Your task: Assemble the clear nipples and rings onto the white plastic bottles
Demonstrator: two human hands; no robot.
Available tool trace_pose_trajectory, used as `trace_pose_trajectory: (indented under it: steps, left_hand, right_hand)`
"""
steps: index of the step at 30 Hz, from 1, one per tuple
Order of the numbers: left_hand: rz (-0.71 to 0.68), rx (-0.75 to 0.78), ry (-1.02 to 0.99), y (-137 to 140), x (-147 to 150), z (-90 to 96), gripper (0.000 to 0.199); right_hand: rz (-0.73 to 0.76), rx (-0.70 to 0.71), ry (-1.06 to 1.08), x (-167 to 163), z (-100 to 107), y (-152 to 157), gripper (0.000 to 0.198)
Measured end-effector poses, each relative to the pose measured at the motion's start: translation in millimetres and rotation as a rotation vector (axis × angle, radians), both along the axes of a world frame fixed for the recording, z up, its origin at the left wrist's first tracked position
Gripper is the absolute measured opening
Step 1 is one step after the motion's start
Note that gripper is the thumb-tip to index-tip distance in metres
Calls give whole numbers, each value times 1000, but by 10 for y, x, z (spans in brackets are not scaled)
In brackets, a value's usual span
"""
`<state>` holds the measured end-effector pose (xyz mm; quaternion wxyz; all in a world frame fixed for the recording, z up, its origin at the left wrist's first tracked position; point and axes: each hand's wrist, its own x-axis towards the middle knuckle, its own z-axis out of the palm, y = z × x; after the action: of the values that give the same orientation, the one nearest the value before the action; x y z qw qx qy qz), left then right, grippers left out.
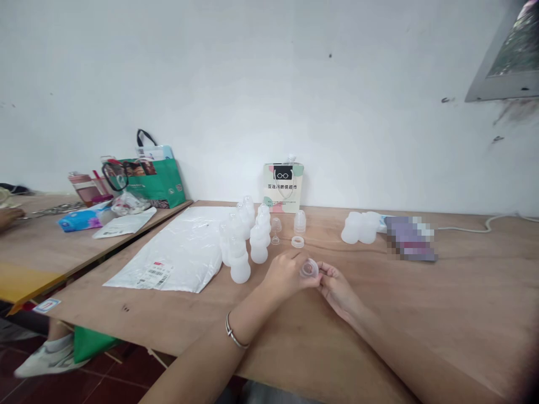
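Note:
My left hand (288, 276) grips a clear, round bottle cap (309, 268), its open end turned up towards me. At its right side, the fingertips of my right hand (337, 289) are closed on the rim. What lies inside the cap is too small to make out. Just beyond my hands are a translucent ring collar (297, 242), a clear bottle nipple (275, 231) and a stack of clear domed caps (300, 222). To the left, several milky baby bottles (240, 267) with clear tops stand in two rows. White bottle bodies (357, 229) without tops are grouped at the right.
A white plastic mailer (177, 247) lies left of the bottles. Against the wall stands a printed paper bag (283, 193). A blurred purple item (410, 238) and a white cable (467, 228) are at right. A neighbouring table holds a green bag (162, 182); another person's foot (53, 356) shows below.

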<state>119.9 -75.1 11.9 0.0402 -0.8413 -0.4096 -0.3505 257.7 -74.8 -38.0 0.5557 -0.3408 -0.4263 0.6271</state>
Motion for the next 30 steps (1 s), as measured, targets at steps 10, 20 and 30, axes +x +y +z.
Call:
trace_pose_trajectory:
  steps: [10,20,30]
  left_hand:
    - [-89,-72,-46,-110,52,-25,21]
    - [-93,-40,-143,-71,-12,11,16]
    - [-227,-246,-153,-26,-65,-9,25]
  right_hand:
    - [-56,-71,-5,4,50,-6,14]
    - [18,-72,57,39,76,-6,19]
    - [-49,-63,36,117,31,50,24]
